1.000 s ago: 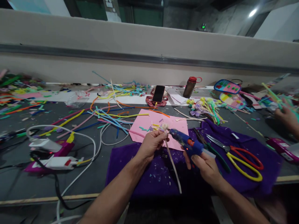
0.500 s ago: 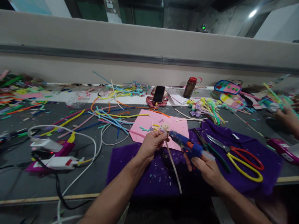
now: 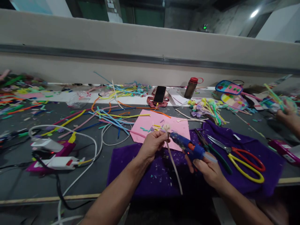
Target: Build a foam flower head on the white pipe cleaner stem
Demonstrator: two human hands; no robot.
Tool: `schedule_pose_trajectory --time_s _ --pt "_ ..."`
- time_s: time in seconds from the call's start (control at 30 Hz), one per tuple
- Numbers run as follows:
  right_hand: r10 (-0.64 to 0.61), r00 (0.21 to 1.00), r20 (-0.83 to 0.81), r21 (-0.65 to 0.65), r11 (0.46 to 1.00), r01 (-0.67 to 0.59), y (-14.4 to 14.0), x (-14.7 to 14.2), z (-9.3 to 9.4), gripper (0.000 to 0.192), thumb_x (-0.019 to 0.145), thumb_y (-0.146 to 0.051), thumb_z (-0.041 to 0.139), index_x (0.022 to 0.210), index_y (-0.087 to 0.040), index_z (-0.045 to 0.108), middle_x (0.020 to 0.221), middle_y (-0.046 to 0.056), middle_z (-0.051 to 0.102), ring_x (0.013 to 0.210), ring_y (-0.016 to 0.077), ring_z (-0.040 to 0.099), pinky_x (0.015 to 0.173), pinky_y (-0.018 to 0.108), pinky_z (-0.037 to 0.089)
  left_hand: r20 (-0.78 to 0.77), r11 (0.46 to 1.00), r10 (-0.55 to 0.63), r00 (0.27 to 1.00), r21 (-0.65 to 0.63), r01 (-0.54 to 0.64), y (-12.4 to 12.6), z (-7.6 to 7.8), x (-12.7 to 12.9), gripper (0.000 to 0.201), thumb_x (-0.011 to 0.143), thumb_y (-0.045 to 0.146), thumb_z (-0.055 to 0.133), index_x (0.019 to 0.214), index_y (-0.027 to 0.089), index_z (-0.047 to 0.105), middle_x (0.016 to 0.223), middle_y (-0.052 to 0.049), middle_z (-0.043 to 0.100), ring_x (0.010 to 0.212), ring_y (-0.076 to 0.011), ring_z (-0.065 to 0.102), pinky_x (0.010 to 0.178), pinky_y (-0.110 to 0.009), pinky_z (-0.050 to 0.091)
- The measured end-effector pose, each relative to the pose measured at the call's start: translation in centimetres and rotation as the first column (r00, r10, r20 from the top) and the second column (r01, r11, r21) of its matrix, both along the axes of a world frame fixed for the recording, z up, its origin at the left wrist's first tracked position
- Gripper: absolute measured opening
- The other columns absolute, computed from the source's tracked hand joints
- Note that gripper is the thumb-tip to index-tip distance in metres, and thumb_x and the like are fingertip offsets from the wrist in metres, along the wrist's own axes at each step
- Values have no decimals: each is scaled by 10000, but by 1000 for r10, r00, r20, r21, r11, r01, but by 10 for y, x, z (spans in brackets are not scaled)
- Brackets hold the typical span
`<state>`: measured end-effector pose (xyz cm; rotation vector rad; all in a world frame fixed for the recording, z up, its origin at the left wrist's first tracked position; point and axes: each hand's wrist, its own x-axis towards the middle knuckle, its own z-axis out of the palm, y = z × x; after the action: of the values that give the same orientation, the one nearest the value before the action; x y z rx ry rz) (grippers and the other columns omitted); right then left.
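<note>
My left hand (image 3: pixel 153 143) pinches a cream pipe-cleaner flower (image 3: pixel 166 127) just under its fluffy head, and the pale stem (image 3: pixel 174 168) hangs down at a slant. In my right hand (image 3: pixel 207 167) is a blue glue gun (image 3: pixel 187 144), its nozzle close against the flower beside my left fingertips; whether they touch I cannot tell. Below both hands lies a pink sheet (image 3: pixel 138 128) with short coloured cuttings on it. A purple cloth (image 3: pixel 131 168) spreads beneath, dotted with tiny scraps.
Scissors (image 3: pixel 246 162) and green-handled pliers (image 3: pixel 215 153) lie at right on the cloth. Power strips (image 3: pixel 67 153) with cables are at left. Behind are loose pipe cleaners (image 3: pixel 112 120), a phone (image 3: pixel 159 94), a bottle (image 3: pixel 191 88) and finished flowers (image 3: pixel 207 109). Another person's hand (image 3: pixel 287 117) works far right.
Almost nothing differs. Both hands keep the same hold and position, with the glue gun still at the flower; the other person's hand at far right has barely shifted.
</note>
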<state>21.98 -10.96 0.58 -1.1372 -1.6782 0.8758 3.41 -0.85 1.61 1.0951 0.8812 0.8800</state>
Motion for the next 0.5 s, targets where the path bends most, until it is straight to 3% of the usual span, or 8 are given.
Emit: schedule_pose_trajectory --time_s 0.23,0.33,0.43,0.5 --pt "21 1000 15 14 1000 -21 -2 -1 4 214 834 -292 415 692 -182 533 567 -5 530 540 133 488 538 253 380 -5 1000 11 1000 -17 -11 1 -1 0 305 630 413 663 618 118 586 503 12 537 363 -30 299 360 -193 148" --pt "-24 998 61 59 998 20 -4 8 9 152 807 -306 468 809 -189 564 600 -13 535 529 129 481 512 245 377 -2 999 20 1000 -34 -20 2 -1 -1 295 626 403 667 616 121 580 549 1 563 372 -26 307 356 -190 151" --pt "-157 965 210 191 975 116 -2 24 11 223 771 -288 552 977 -203 562 766 12 598 652 153 545 604 262 427 26 998 17 1000 -56 -16 3 0 -4 271 635 373 664 615 122 565 575 -1 565 379 -18 302 354 -183 144" --pt "-218 903 371 251 959 129 2 34 8 286 763 -280 583 1036 -197 556 881 47 610 770 184 571 694 297 446 44 997 -21 999 -75 24 3 1 -6 258 654 357 653 616 121 556 537 19 517 377 -15 285 354 -176 133"
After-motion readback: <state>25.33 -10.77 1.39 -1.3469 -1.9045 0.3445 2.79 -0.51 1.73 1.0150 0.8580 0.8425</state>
